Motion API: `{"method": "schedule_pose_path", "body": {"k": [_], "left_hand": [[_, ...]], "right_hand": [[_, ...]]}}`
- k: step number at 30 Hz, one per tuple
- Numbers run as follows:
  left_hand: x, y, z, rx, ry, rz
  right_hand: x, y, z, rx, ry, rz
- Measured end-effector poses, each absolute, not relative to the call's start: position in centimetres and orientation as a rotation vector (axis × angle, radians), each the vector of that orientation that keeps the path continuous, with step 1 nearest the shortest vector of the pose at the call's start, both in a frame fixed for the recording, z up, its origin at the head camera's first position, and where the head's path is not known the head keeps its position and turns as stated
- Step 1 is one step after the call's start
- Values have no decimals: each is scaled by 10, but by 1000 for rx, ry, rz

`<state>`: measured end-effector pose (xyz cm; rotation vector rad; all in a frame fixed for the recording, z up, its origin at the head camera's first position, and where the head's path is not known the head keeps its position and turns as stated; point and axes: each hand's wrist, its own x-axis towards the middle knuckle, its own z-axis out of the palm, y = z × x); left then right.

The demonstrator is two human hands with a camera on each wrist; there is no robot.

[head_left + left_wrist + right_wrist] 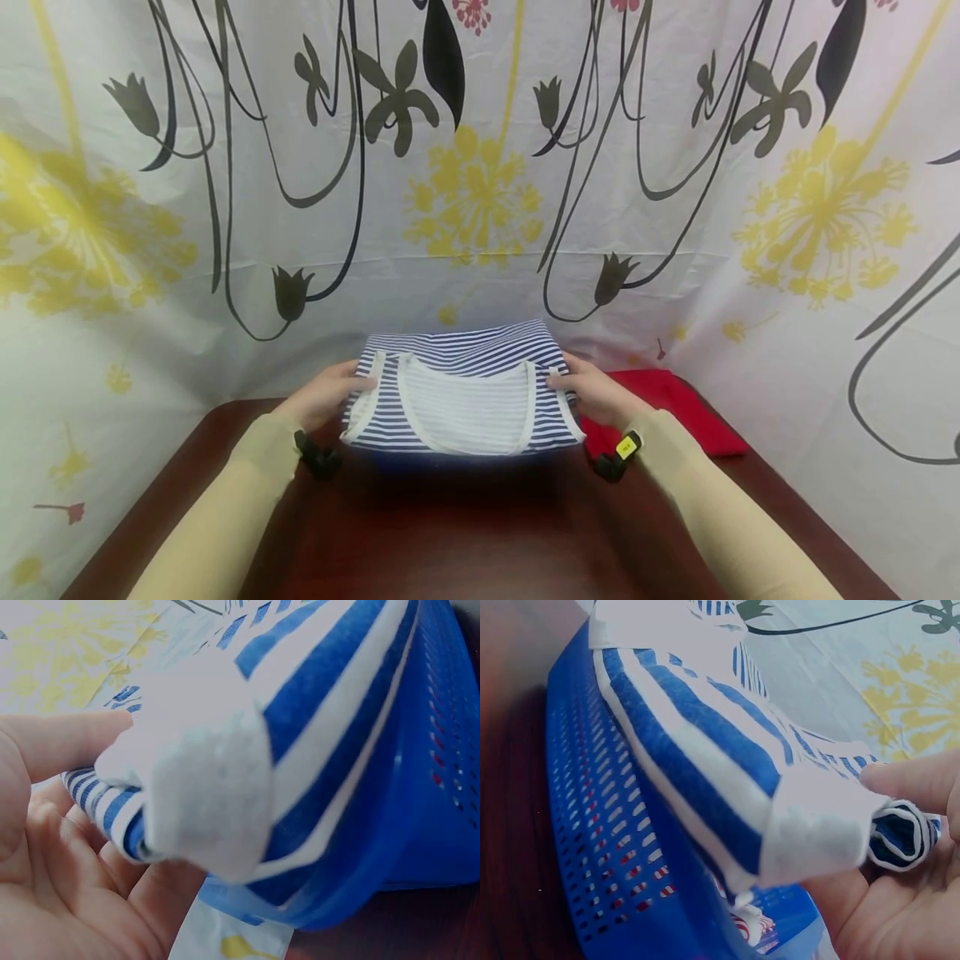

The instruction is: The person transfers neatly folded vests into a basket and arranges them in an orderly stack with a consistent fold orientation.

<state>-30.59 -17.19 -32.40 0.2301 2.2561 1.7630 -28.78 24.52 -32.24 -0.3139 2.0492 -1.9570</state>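
A folded blue-and-white striped tank top (468, 352), with white trim round its neckline and armholes, is held between both hands. My left hand (326, 393) grips its left side, thumb on top and fingers beneath. On the opposite side my right hand (596, 390) pinches the folded edge the same way. Directly under the top is a blue perforated plastic basket (592, 817), mostly hidden by it in the head view. Through the gap at the basket's rim, a bit of red-and-white striped cloth (754, 924) shows inside.
Folded red cloth (678, 408) lies on the dark wooden table (450, 542), right of the basket. A white curtain (480, 208) printed with flowers hangs close behind and along both sides of the table.
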Motion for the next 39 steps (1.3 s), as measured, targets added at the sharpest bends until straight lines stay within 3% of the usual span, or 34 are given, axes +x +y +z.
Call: {"method": "schedule_pose_path", "body": {"k": [39], "left_hand": [[-329,-173,-292,252,2280,1726]], "right_hand": [[-331,244,-291,-390,2028,-1955]]}}
